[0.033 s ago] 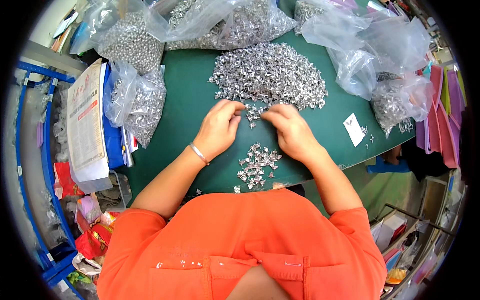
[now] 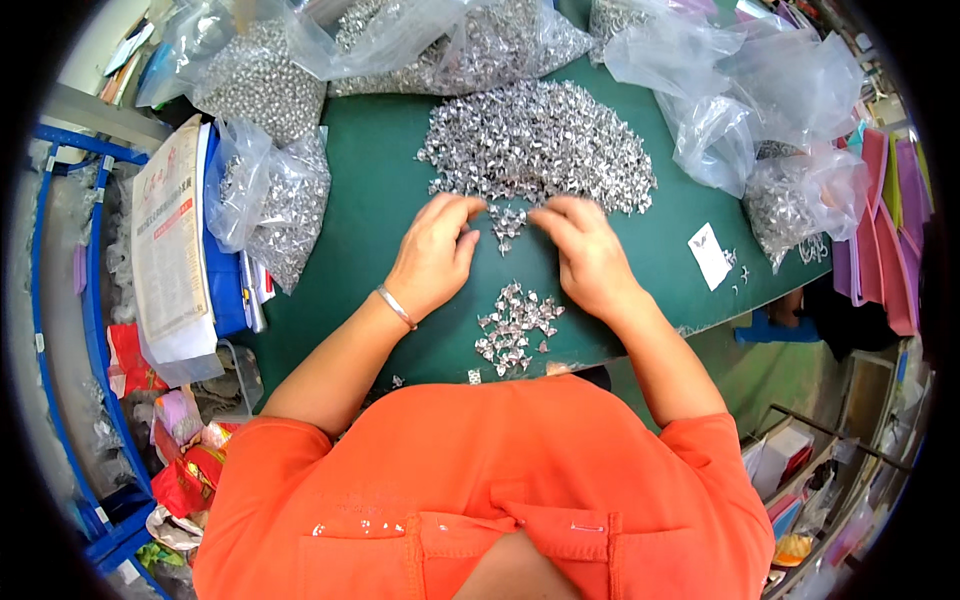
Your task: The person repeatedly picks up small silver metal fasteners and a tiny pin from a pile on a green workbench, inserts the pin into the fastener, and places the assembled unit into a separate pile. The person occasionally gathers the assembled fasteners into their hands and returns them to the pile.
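Observation:
A broad heap of small silvery metal pieces [image 2: 540, 140] lies on the green table. At its near edge my left hand [image 2: 432, 245] has its fingers curled inward and pressed together. Opposite it, my right hand [image 2: 590, 250] is bent the same way, fingertips pointing left. Between the two sets of fingertips sits a small cluster of the metal pieces [image 2: 507, 228]. Whatever the fingertips pinch, if anything, is too small to make out. Closer to my body, a smaller separate group of similar pieces [image 2: 518, 325] is spread on the table.
Clear plastic bags of metal parts stand around the heap: round beads [image 2: 262, 85] at far left, a smaller bag [image 2: 290, 215] below them, another bag [image 2: 790, 205] at right. A white card [image 2: 708, 258] lies near the right edge. A newspaper [image 2: 172, 225] hangs at left.
The fingers of my right hand have shifted slightly at the near edge of the heap. My left hand is almost unmoved.

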The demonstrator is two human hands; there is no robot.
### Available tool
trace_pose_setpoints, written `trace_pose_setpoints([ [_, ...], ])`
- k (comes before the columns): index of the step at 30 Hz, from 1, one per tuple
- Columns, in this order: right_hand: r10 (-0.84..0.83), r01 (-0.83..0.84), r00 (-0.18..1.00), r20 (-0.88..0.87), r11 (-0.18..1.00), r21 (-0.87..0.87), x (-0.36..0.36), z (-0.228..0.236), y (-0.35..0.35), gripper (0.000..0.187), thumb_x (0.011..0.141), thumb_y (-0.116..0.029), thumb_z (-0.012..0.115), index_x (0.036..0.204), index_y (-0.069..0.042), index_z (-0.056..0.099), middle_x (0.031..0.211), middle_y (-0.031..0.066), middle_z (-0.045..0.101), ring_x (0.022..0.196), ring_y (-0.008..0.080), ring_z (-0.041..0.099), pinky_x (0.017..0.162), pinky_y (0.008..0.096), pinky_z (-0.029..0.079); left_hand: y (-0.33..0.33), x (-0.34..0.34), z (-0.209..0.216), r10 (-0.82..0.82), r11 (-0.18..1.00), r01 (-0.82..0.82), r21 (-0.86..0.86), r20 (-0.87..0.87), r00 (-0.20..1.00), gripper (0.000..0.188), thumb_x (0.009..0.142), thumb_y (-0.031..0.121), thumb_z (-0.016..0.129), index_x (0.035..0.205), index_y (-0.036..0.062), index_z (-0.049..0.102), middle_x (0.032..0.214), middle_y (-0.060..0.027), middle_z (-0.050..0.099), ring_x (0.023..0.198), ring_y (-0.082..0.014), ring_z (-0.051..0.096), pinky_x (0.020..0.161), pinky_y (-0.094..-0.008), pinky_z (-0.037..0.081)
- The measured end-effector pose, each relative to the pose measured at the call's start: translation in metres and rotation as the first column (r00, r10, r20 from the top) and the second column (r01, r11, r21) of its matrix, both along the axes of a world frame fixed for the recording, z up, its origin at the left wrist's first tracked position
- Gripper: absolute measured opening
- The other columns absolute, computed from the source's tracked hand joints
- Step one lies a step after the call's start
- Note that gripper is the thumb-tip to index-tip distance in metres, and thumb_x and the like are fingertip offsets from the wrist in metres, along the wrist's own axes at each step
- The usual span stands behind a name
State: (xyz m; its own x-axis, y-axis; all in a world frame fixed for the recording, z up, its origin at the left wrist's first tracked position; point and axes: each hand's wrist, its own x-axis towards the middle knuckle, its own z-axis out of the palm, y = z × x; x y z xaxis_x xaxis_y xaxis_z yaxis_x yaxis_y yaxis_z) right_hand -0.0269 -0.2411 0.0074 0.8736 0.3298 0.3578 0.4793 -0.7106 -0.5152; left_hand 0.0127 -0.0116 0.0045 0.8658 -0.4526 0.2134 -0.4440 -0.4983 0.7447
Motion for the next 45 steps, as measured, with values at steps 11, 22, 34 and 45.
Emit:
trace_pose_setpoints([
  [11, -0.167, 0.167, 0.986, -0.012, 0.976, 0.141, -0.02, 0.004, -0.014, 0.019, 0.081, 0.004, 0.068, 0.098, -0.004, 0.069, 0.097, 0.0114, 0.065, 0.091, 0.0326, 0.063, 0.079, 0.0409, 0.053, 0.003, -0.006, 0.006, -0.024, 0.998, 0.024, -0.055, 0.002, 1.0, 0.015, 0.089, -0.003, 0.066, 0.103, -0.0007, 0.067, 0.097, -0.0105, 0.065, 0.078, -0.0185, 0.065, 0.071, -0.0296, 0.054],
  [22, -0.091, 0.105, 0.993, -0.078, 0.976, 0.191, -0.019, 0.0, 0.005, 0.014, 0.081, -0.003, 0.073, 0.094, -0.006, 0.068, 0.093, 0.0077, 0.062, 0.086, 0.0294, 0.062, 0.074, 0.0394, 0.052, -0.001, -0.023, 0.007, -0.168, 0.985, 0.169, 0.019, -0.039, 0.985, 0.027, 0.078, 0.001, 0.078, 0.103, 0.0032, 0.066, 0.097, -0.0089, 0.063, 0.083, -0.0266, 0.064, 0.075, -0.0356, 0.053],
  [34, -0.341, 0.376, 0.922, -0.181, 0.902, 0.211, -0.038, 0.011, -0.033, 0.011, 0.085, 0.004, 0.069, 0.095, 0.0, 0.068, 0.092, 0.0143, 0.067, 0.082, 0.0321, 0.067, 0.073, 0.0369, 0.055, -0.001, -0.024, 0.01, -0.137, 0.986, 0.13, -0.105, -0.063, 0.989, 0.009, 0.089, -0.001, 0.07, 0.097, 0.0003, 0.067, 0.095, -0.0108, 0.07, 0.082, -0.0217, 0.07, 0.073, -0.03, 0.056],
  [45, 0.001, 0.092, 0.98, -0.201, 0.888, 0.451, -0.034, 0.013, 0.019, 0.021, 0.084, 0.002, 0.075, 0.104, -0.001, 0.071, 0.096, 0.0119, 0.069, 0.081, 0.0241, 0.069, 0.07, 0.0316, 0.055, -0.015, -0.025, 0.012, -0.261, 0.798, -0.357, -0.485, -0.812, 0.522, 0.015, 0.101, 0.01, 0.062, 0.11, -0.0026, 0.063, 0.096, -0.0126, 0.072, 0.084, -0.0178, 0.072, 0.075, -0.0295, 0.06],
])
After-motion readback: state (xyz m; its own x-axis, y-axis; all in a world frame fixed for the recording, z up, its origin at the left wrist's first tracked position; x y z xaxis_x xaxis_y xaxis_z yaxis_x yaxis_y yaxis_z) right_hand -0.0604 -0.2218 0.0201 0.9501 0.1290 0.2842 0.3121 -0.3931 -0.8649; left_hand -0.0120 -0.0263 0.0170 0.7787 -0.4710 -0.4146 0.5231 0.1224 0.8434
